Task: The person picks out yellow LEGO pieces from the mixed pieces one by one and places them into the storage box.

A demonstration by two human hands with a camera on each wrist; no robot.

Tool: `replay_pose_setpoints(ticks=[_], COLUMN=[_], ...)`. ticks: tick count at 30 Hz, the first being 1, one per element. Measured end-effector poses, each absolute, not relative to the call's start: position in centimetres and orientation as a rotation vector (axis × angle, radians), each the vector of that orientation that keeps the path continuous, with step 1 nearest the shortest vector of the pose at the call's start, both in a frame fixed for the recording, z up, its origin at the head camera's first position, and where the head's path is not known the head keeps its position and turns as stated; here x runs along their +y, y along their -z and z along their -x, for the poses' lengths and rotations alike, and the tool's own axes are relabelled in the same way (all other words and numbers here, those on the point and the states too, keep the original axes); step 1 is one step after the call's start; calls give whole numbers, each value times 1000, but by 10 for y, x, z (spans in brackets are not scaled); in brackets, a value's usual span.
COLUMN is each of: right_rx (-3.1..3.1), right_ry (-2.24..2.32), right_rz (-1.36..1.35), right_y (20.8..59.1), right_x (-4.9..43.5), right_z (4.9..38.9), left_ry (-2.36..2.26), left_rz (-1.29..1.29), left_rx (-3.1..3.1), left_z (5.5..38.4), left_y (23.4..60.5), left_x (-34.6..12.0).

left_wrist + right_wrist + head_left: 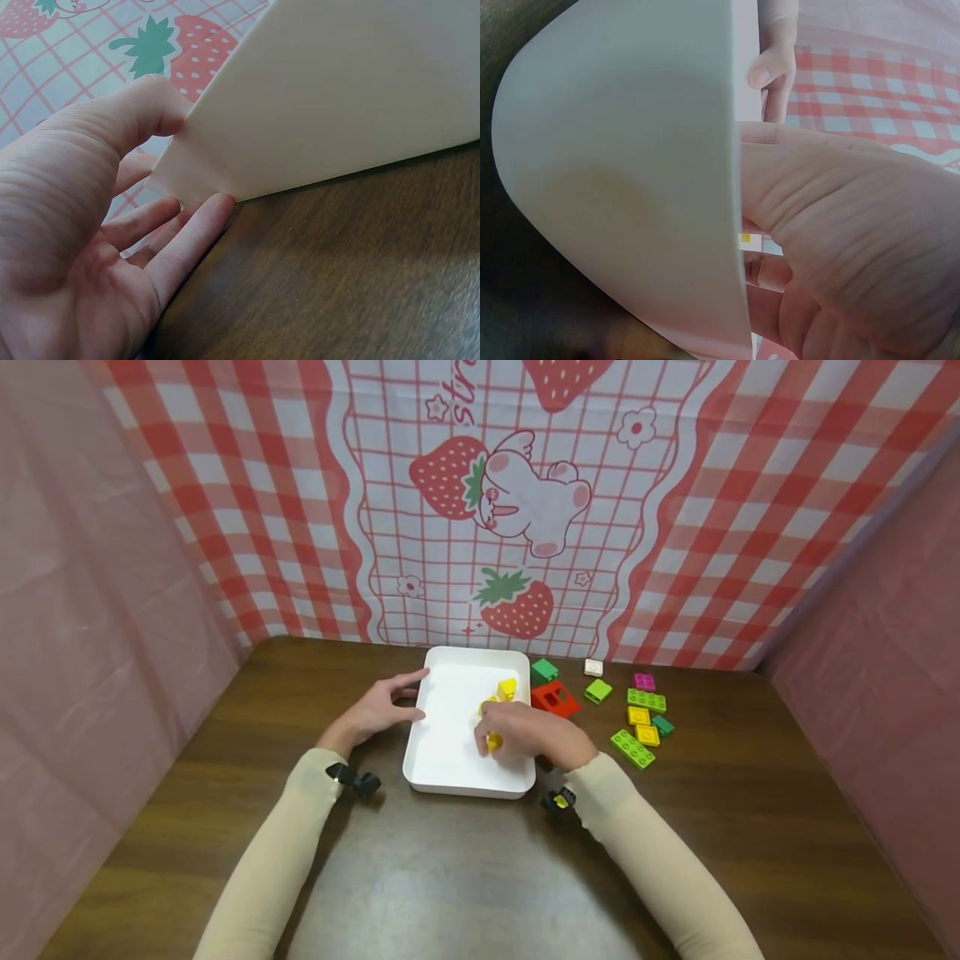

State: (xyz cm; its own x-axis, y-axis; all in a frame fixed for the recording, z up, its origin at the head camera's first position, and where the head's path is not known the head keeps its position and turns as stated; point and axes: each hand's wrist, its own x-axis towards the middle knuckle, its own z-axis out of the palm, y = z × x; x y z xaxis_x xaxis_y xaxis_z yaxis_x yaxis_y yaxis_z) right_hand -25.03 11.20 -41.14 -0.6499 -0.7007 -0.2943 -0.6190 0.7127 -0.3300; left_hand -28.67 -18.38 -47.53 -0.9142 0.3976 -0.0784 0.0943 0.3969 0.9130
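A white tray (442,752) lies on the brown table. My left hand (378,703) is at its left side, thumb and fingers spread and touching the outer wall (300,105). My right hand (513,729) reaches over the right rim into the tray. Its curled fingers and thumb hold a yellow toy brick (493,741), partly covered by the hand. Just beyond the fingers, another yellow brick (507,688) stands in the tray. In the right wrist view, the tray wall (630,150) hides the fingertips of my right hand (840,225).
Right of the tray lie a red window-like piece (557,699), a dark green brick (544,671), lime bricks (633,748), yellow bricks (638,717), a magenta brick (644,682) and a white one (593,667). A checked strawberry cloth (300,510) hangs behind the table.
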Motion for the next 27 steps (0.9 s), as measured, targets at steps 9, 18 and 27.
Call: replay_pose_setpoints(ticks=[9,18,27], right_rx=[2519,2535,2536], right_ry=[282,253,253], right_rz=[1003,1016,988], right_y=[411,411,409], right_x=[112,112,112], right_z=[250,250,248], left_ry=[-1549,-1550,-1550], left_rz=[-423,-435,-435], left_rx=[2347,2340,2343], left_z=[287,286,288], left_y=[475,472,474], left_x=[-184,-185,-185])
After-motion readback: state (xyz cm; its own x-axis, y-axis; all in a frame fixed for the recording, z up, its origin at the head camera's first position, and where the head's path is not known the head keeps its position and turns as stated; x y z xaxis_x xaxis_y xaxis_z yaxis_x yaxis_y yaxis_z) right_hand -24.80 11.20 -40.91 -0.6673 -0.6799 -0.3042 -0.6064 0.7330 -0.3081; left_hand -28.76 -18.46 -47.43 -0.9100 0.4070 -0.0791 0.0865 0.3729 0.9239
